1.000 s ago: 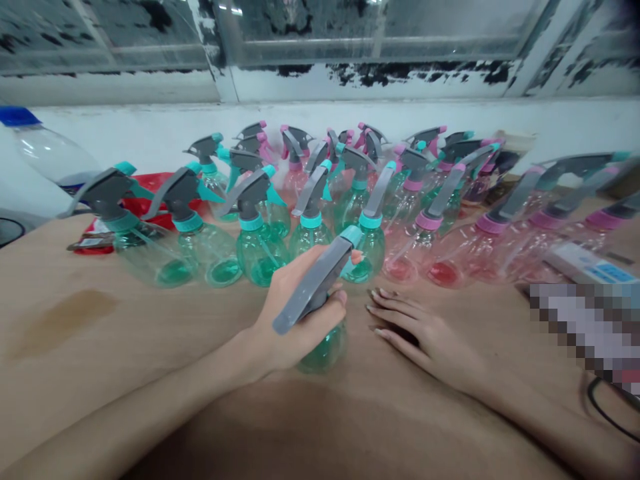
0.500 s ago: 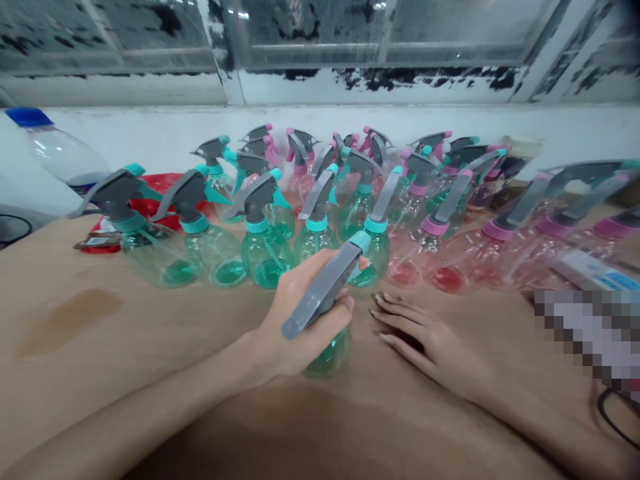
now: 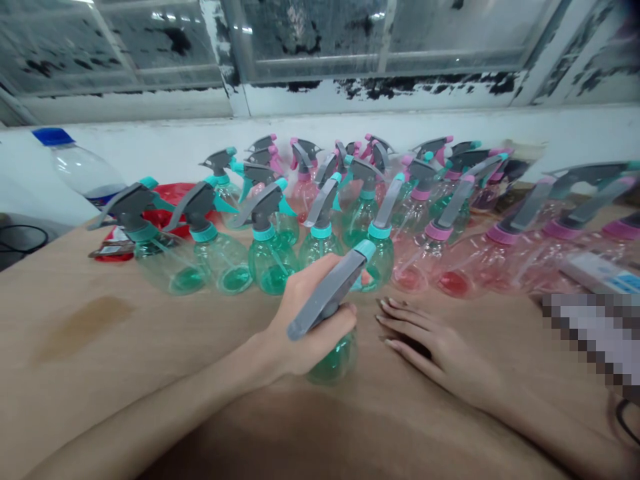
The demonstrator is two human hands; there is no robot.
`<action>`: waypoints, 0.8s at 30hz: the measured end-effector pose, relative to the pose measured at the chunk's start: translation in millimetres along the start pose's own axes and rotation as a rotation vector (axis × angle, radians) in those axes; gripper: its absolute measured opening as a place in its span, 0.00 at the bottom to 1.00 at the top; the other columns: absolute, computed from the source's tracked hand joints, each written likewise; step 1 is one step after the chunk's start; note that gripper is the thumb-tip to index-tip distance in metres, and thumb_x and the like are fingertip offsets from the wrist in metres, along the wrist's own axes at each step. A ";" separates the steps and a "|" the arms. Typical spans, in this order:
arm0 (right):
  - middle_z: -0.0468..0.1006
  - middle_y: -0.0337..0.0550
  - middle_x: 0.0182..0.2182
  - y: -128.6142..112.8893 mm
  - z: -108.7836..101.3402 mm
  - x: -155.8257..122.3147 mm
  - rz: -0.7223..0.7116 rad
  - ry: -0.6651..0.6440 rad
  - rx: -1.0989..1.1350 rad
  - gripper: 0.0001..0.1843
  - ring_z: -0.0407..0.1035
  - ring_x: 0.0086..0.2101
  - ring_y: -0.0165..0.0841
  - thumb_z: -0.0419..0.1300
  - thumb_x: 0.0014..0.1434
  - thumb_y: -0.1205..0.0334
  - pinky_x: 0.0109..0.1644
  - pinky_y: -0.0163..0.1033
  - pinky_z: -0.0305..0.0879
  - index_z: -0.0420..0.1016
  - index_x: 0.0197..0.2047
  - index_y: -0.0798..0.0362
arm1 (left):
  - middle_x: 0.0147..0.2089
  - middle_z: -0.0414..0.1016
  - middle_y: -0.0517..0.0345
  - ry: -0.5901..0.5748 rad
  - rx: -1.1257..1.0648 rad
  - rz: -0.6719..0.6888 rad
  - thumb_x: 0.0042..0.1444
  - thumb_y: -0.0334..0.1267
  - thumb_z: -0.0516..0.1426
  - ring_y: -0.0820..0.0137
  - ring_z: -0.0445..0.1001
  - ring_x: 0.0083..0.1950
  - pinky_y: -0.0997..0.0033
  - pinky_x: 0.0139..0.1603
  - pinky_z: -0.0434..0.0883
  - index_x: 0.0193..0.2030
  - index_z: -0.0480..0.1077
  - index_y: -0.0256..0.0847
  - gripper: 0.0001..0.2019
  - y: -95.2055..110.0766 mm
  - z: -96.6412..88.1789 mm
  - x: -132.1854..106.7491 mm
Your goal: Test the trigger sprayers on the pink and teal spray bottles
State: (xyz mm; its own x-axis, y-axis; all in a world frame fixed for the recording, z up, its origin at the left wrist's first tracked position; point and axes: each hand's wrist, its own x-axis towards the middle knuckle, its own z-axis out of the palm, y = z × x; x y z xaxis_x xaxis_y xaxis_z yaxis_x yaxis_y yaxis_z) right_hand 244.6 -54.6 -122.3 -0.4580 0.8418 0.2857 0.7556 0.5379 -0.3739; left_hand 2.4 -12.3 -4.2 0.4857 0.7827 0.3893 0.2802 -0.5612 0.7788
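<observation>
My left hand (image 3: 295,333) is wrapped round the neck and trigger of a green spray bottle (image 3: 335,360) near the front of the table. The bottle's grey head with its turquoise nozzle tip points away from me, and its body is partly hidden by my fingers. To the right, my right hand (image 3: 437,343) rests on the tabletop with its fingers stretched out, holding nothing. Just beyond both hands stands a row of spray bottles, green ones (image 3: 273,267) with turquoise collars at left and middle, pink ones (image 3: 455,273) with pink collars at right.
More spray bottles crowd behind the front row, against the white wall (image 3: 165,147). A large clear bottle with a blue cap (image 3: 83,167) stands at the far left, near red packets (image 3: 117,243). A white and blue box (image 3: 600,270) lies at right on the wooden table (image 3: 175,340).
The whole view has shifted slightly, so everything sits a little lower and further right. Both hands keep their pose, and the left still grips the spray bottle.
</observation>
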 end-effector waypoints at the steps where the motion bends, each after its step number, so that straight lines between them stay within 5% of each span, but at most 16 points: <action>1: 0.69 0.47 0.62 -0.3 -0.1 0.1 0.002 0.003 0.007 0.21 0.60 0.63 0.42 0.52 0.68 0.57 0.64 0.56 0.61 0.69 0.61 0.51 | 0.31 0.69 0.62 0.012 0.004 -0.022 0.50 0.33 0.52 0.72 0.64 0.26 0.69 0.31 0.66 0.40 0.71 0.44 0.11 1.4 0.1 0.0; 11: 0.69 0.45 0.61 -0.5 1.0 0.1 0.018 0.029 0.056 0.21 0.60 0.62 0.43 0.54 0.67 0.57 0.64 0.57 0.61 0.69 0.62 0.47 | 0.29 0.70 0.63 0.094 0.133 -0.018 0.53 0.35 0.54 0.71 0.67 0.27 0.68 0.35 0.70 0.49 0.70 0.44 0.15 -5.6 9.4 -2.2; 16: 0.69 0.46 0.61 0.4 2.9 0.1 0.005 0.037 0.058 0.22 0.60 0.62 0.43 0.54 0.67 0.56 0.64 0.57 0.61 0.68 0.62 0.47 | 0.30 0.72 0.67 0.144 0.116 -0.092 0.54 0.39 0.59 0.73 0.68 0.23 0.72 0.28 0.69 0.52 0.64 0.48 0.18 -7.4 15.6 -9.0; 20: 0.70 0.47 0.61 -0.3 2.8 0.8 -0.004 0.046 0.058 0.21 0.60 0.62 0.43 0.54 0.67 0.56 0.64 0.57 0.60 0.69 0.62 0.48 | 0.43 0.75 0.59 0.141 0.118 -0.093 0.54 0.41 0.61 0.68 0.74 0.36 0.71 0.32 0.71 0.55 0.61 0.49 0.22 -6.4 15.6 -12.0; 24: 0.71 0.47 0.60 -0.6 2.7 1.8 -0.016 0.067 0.068 0.21 0.61 0.62 0.43 0.54 0.67 0.56 0.64 0.58 0.61 0.69 0.62 0.47 | 0.58 0.69 0.52 0.169 0.041 0.068 0.50 0.43 0.65 0.61 0.72 0.54 0.61 0.50 0.73 0.63 0.51 0.51 0.37 -9.8 13.3 -13.8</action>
State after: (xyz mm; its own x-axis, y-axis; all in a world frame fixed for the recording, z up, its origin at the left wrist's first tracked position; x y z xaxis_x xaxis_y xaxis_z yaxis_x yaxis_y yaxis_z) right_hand 242.1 -53.2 -123.9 -0.4354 0.8297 0.3493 0.7141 0.5546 -0.4272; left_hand 4.0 -21.2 -23.7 0.3593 0.7746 0.5204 0.2863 -0.6223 0.7286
